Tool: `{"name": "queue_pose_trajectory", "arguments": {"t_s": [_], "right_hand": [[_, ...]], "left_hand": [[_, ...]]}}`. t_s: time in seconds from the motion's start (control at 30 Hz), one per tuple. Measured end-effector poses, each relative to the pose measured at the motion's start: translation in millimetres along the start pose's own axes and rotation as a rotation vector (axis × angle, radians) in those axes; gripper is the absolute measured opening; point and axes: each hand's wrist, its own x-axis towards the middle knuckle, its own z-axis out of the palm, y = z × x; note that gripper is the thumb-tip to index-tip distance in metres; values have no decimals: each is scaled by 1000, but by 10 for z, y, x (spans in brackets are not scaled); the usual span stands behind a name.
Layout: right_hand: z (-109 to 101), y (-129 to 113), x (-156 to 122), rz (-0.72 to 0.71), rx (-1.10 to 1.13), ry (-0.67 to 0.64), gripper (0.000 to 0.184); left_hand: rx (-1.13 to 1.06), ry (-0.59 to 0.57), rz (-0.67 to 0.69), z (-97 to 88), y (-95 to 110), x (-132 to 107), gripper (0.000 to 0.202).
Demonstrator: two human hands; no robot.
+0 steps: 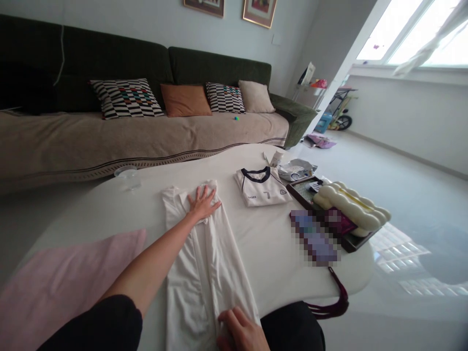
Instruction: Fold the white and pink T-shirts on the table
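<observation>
A long white garment [228, 263], with two panels like trouser legs, lies stretched across the white table [278, 258]. My left hand [202, 202] presses flat on its far end with the fingers spread. At the near end, my right hand [243, 332] has its fingers bent and closed on the garment's fabric; its fingertips are partly hidden. Some creases run along the cloth between the hands. To the right lies a folded white shirt [261, 190] with a dark collar. A pink cloth [84, 273] is under and left of my left forearm.
A dark tray [353, 243] holds a cream puffy tissue cover [351, 207] at the table's right. In front of it lies a blurred-out phone-like item [315, 239] with a dark red strap [341, 297]. A clear cup [129, 176] stands far left. A sofa [146, 136] lies behind.
</observation>
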Motion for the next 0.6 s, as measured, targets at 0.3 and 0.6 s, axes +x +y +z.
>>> {"name": "queue_pose_trajectory", "arguments": {"t_s": [0.3, 0.6], "right_hand": [[-444, -302, 183, -82, 14, 121, 31], [-196, -226, 280, -14, -194, 76, 68]], "left_hand": [[146, -4, 37, -217, 174, -1, 68], [134, 29, -81, -127, -26, -330, 70]]}}
